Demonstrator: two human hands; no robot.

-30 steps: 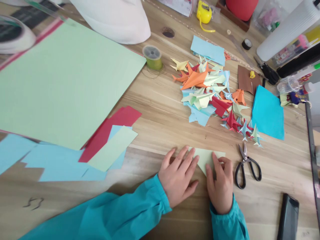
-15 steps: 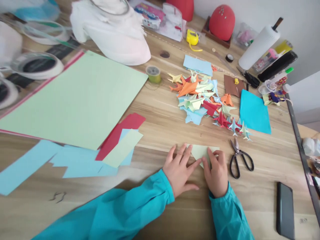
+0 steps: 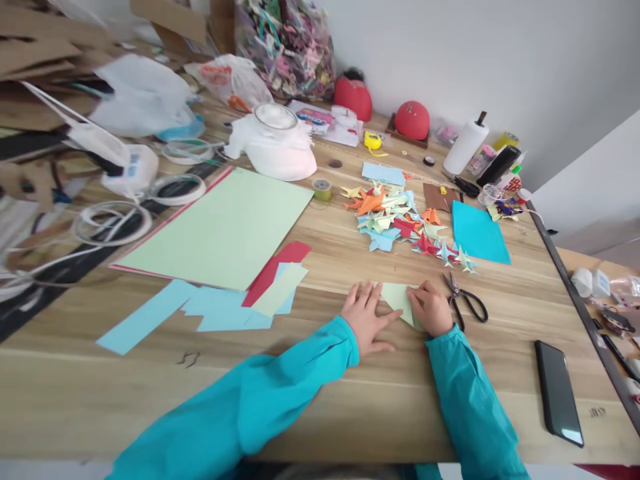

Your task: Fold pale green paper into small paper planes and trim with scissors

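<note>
A small pale green sheet of paper (image 3: pixel 397 297), folded to a pointed shape, lies on the wooden table. My left hand (image 3: pixel 367 319) rests flat with spread fingers on its left side, the index fingertip on the paper. On the right side, my right hand (image 3: pixel 433 308) has its fingers curled and pressed together at the paper's edge. Just right of that hand lie black-handled scissors (image 3: pixel 463 297), their blades pointing away. Beyond the hands sits a pile of folded paper figures (image 3: pixel 383 217) in orange, red, blue, green and yellow.
A large pale green sheet (image 3: pixel 225 230) covers the left, with blue paper strips (image 3: pixel 227 308) before it. A turquoise square (image 3: pixel 480 232) lies right of the pile. A phone (image 3: pixel 559 393) is near the right edge. Spool (image 3: pixel 322 190), tape measure (image 3: pixel 373 141) and pincushion (image 3: pixel 413 121) stand behind.
The view has tilted up and taken in more of the table. My right fingers have shifted from the paper's middle to its right edge and curled closer together; my left hand stays spread.
</note>
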